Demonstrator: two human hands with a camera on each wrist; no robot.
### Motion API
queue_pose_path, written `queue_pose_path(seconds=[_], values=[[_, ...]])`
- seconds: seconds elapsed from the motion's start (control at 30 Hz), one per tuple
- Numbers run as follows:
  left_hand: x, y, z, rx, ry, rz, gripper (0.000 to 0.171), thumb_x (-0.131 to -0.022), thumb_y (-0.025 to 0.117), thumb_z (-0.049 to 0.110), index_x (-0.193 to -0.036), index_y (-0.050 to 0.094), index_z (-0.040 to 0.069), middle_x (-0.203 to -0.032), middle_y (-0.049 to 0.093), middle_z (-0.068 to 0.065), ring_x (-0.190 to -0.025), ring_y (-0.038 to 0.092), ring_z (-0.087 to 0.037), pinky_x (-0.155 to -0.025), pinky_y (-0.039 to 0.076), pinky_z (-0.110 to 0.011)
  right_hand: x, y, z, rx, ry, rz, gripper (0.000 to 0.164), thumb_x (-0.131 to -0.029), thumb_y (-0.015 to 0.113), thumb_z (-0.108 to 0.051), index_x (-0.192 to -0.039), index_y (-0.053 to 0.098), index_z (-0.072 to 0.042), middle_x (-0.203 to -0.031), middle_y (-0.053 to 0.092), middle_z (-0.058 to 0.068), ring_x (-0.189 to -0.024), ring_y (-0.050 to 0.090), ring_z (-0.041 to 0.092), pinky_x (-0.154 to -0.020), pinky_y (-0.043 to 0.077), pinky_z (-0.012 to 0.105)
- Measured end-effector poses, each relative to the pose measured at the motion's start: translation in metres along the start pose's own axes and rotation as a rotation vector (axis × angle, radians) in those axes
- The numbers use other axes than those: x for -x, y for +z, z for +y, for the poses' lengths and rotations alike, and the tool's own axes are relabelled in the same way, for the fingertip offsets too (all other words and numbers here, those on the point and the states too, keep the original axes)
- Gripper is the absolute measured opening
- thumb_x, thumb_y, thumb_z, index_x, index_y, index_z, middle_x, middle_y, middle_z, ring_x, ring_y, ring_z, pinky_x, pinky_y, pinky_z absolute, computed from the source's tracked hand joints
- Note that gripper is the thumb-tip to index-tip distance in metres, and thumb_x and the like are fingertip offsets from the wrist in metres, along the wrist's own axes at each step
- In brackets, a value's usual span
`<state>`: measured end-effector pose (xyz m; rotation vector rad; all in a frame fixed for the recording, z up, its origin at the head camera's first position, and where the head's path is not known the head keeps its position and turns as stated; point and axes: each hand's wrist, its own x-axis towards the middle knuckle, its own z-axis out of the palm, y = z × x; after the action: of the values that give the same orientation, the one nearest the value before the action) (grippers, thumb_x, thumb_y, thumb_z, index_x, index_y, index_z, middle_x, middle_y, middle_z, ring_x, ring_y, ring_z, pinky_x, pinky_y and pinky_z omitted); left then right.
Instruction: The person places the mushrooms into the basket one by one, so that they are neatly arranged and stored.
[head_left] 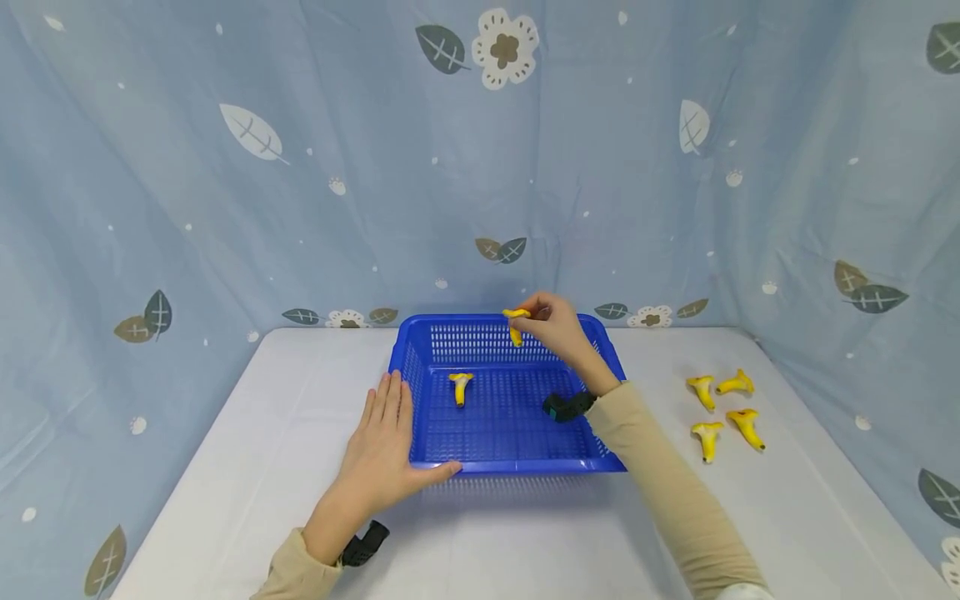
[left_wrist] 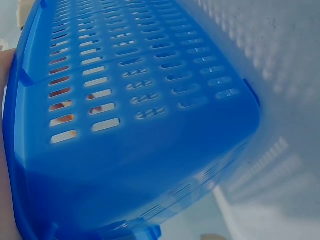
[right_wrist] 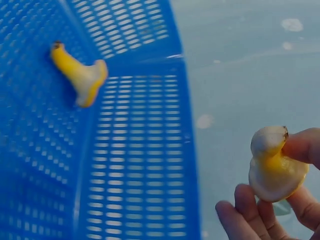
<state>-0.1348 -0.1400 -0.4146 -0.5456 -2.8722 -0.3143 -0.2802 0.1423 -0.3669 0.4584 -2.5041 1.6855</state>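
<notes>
One white tabletop bears a blue basket. The person's left hand lies on the basket's near-left corner, fingers straight, thumb spread wide. The right hand pinches a yellow mushroom near the far rim, its long axis roughly upright, cap up, stem down. Another mushroom lies inside, stem toward the person; four more mushrooms lie right of the basket, three stems pointing nearward, one left.
</notes>
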Motion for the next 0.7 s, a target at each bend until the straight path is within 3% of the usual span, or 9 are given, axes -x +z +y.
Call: queue_pose_path(seconds=[0.17,0.43,0.7], values=[[0.001,0.000,0.002,0.005,-0.004,-0.017,0.132,-0.073,0.050,0.089,-0.150,0.023,-0.014,-0.160,0.012,-0.031,-0.150,0.008,-0.041,-0.121,0.011,-0.053,0.004,0.010,0.014,0.032,0.011,-0.055,0.018,-0.089,0.073,-0.010,-0.102,0.067,0.001,-0.104,0.065,0.016,-0.087,0.065,0.035,-0.073,0.054,0.041],[0.002,0.000,0.002,-0.013,-0.008,-0.023,0.132,-0.073,0.047,0.091,-0.151,0.023,-0.014,-0.160,0.010,-0.031,-0.150,0.006,-0.041,-0.121,0.010,-0.053,0.005,0.024,0.026,0.191,0.029,-0.145,0.015,-0.088,0.075,-0.016,-0.096,0.067,-0.007,-0.102,0.061,0.010,-0.080,0.063,0.021,-0.067,0.051,0.033],[0.000,-0.001,0.002,0.010,-0.014,-0.028,0.131,-0.073,0.051,0.088,-0.151,0.022,-0.014,-0.160,0.009,-0.031,-0.150,0.004,-0.042,-0.120,0.010,-0.054,0.003,0.028,0.033,0.292,0.000,-0.200,0.012,-0.084,0.079,-0.014,-0.086,0.068,-0.008,-0.094,0.062,0.008,-0.080,0.060,0.021,-0.065,0.052,0.032]])
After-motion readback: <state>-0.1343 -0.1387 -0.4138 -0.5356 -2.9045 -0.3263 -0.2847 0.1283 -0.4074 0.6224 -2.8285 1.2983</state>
